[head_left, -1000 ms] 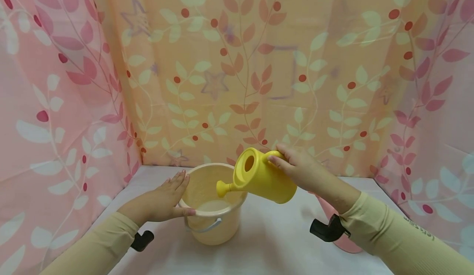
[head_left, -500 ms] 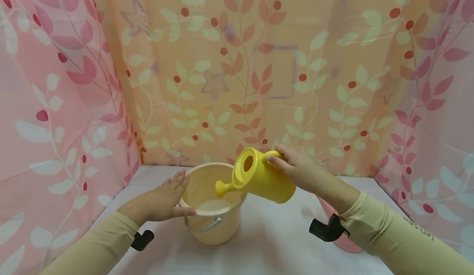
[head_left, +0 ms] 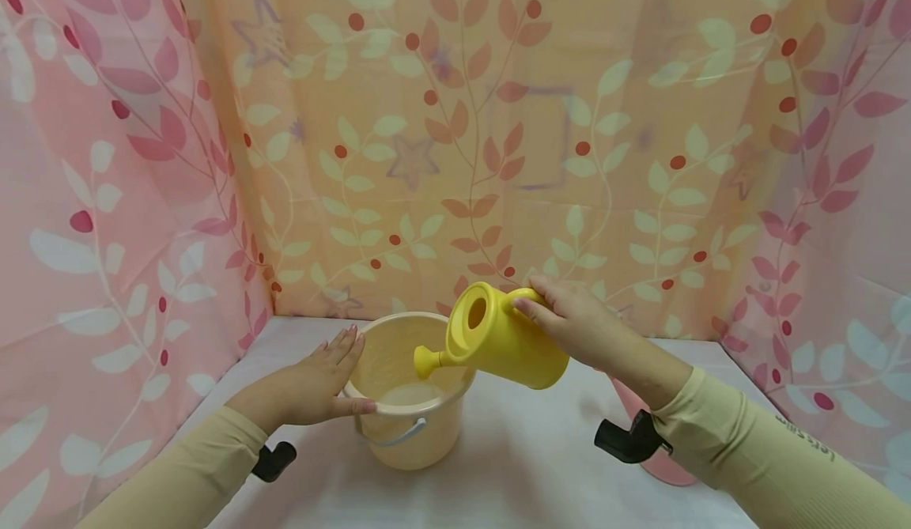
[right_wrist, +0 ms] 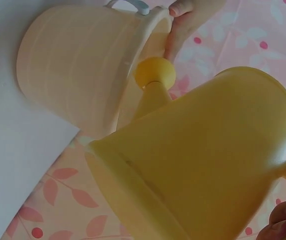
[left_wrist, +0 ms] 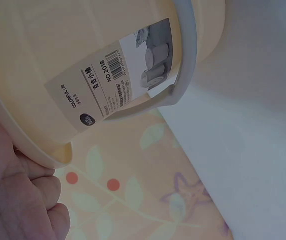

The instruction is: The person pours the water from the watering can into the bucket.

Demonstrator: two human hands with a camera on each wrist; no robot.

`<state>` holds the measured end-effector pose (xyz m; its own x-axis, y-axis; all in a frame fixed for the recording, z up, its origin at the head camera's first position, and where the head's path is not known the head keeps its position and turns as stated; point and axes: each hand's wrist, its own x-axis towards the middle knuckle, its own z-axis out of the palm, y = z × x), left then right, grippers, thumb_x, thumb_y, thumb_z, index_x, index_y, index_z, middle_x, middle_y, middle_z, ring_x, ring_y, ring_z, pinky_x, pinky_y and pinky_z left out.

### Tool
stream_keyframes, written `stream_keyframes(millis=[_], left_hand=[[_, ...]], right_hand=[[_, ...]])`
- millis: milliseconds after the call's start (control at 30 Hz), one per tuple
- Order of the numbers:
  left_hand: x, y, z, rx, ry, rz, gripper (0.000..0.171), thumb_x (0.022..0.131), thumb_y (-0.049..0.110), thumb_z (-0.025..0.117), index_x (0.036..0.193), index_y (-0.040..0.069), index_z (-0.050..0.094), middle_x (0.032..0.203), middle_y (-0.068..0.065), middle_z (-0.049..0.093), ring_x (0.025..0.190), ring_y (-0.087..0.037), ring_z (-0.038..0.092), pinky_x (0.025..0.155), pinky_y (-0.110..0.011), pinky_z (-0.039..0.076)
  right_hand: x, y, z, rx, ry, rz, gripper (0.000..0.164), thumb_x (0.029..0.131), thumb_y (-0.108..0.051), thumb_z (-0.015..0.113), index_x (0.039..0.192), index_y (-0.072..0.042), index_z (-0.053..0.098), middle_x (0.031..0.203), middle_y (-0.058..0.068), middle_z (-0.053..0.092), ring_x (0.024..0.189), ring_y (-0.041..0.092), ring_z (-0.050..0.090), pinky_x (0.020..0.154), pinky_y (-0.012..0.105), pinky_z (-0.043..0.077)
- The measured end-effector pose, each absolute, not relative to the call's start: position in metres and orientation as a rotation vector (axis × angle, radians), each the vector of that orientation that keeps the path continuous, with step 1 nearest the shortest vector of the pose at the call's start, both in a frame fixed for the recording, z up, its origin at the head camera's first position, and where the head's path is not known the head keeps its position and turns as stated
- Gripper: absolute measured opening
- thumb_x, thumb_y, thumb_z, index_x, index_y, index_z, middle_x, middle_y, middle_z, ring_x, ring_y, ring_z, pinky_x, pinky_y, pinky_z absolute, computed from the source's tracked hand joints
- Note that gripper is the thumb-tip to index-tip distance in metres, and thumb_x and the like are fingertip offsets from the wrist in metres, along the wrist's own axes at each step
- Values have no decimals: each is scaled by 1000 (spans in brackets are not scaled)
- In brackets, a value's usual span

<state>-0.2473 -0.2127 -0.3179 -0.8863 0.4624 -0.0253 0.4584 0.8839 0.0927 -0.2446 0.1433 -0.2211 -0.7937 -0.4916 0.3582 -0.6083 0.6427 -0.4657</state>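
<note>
Leafy cloth [head_left: 455,118] is edging the tabletop [head_left: 541,450]. Right hand [head_left: 569,317] is holding a watering can [head_left: 505,355] at the bucket [head_left: 427,438]'s two o'clock; left hand [head_left: 313,384], spread, is touching nine. Only left wrist is showing the bucket's label [left_wrist: 112,75].

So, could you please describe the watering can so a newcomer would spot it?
On the white table, find the cream bucket. To its right, the person's right hand holds the tilted watering can, set apart by its bright yellow colour.

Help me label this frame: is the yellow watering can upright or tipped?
Tipped. In the head view, the right hand holds the watering can aslant, its top leaning toward the bucket and its spout at the bucket's mouth.
</note>
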Motion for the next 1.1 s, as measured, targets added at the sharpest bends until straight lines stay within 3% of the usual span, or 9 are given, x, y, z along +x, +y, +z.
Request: stream_keyframes(millis=[1100], left_hand=[[-248, -213, -318, 743, 3010, 126, 112, 74, 79, 37, 143, -7, 13, 150, -24, 8, 138, -38, 6, 109, -53, 12]], right_hand=[[-247, 142, -221, 925, -2664, 794, 24, 93, -35, 51, 85, -12, 49, 66, 0, 46, 63, 14, 47, 55, 27, 45]])
